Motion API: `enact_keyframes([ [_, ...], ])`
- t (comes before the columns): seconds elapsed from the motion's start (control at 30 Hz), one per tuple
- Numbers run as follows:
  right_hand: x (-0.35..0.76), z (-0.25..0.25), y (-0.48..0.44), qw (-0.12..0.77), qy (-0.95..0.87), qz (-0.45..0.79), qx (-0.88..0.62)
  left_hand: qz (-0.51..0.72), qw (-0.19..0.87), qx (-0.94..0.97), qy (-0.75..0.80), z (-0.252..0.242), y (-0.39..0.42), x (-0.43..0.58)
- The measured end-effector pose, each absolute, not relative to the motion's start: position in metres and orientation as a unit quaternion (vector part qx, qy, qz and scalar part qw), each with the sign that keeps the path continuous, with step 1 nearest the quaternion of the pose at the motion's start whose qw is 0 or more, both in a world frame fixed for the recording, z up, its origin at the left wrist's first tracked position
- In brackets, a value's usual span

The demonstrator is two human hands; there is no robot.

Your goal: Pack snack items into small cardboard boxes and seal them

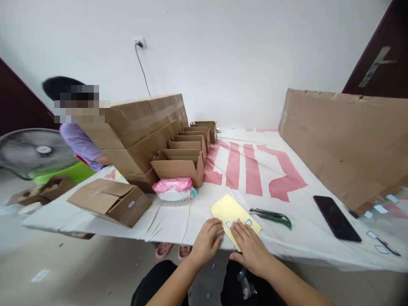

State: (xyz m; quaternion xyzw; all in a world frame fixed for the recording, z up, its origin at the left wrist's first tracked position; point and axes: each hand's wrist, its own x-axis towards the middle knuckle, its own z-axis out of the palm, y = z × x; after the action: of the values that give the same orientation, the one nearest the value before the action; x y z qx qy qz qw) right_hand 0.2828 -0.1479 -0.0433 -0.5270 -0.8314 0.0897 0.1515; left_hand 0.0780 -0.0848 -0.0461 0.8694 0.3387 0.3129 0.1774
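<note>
A yellow sheet of paper (225, 206) lies at the table's front edge, with small blue-edged labels (248, 222) on it. My right hand (250, 246) rests over its lower part, fingers stretched out flat. Beside the sheet's left edge is my left hand (205, 241), its fingers loosely bent, thumb apart, and nothing visible in its grasp. Just right of the paper lies a green utility knife (272, 216). Crumpled clear plastic (245, 285) shows below my right hand, near my leg.
A closed carton (110, 202) and a pink wipes pack (174, 189) stand to the left. Behind them runs a row of open boxes (180, 168) beside stacked cartons (149, 123). A phone (336, 219) and upright cardboard (344, 144) are rightward. Another person's sleeve (81, 142) shows far left.
</note>
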Motion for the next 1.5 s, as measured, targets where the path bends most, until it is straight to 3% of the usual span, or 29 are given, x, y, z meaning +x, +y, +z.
enact_keyframes([
  [0.2,0.326,-0.045,-0.14,0.154,-0.772,0.089,-0.61,0.301,0.15,0.878,0.339,-0.05,-0.083,0.079],
  [0.43,0.387,-0.041,-0.131,0.291,-0.713,0.014,-0.638,0.298,0.136,0.881,0.34,-0.052,-0.083,0.079],
  [0.6,0.428,-0.052,-0.132,0.253,-0.666,0.016,-0.701,0.283,0.1,0.886,0.354,-0.056,-0.083,0.077],
  [0.87,0.445,-0.068,-0.143,0.286,-0.641,-0.001,-0.712,0.163,0.057,0.93,0.324,-0.044,-0.085,0.094],
  [1.1,0.468,-0.062,-0.148,0.261,-0.565,-0.088,-0.777,0.07,0.147,0.956,0.246,-0.032,-0.093,0.144],
  [1.27,0.47,-0.051,-0.162,0.294,-0.552,-0.129,-0.77,0.086,0.167,0.949,0.255,-0.038,-0.093,0.175],
  [1.5,0.454,-0.06,-0.163,0.269,-0.578,-0.137,-0.758,0.115,0.135,0.951,0.253,-0.046,-0.09,0.194],
])
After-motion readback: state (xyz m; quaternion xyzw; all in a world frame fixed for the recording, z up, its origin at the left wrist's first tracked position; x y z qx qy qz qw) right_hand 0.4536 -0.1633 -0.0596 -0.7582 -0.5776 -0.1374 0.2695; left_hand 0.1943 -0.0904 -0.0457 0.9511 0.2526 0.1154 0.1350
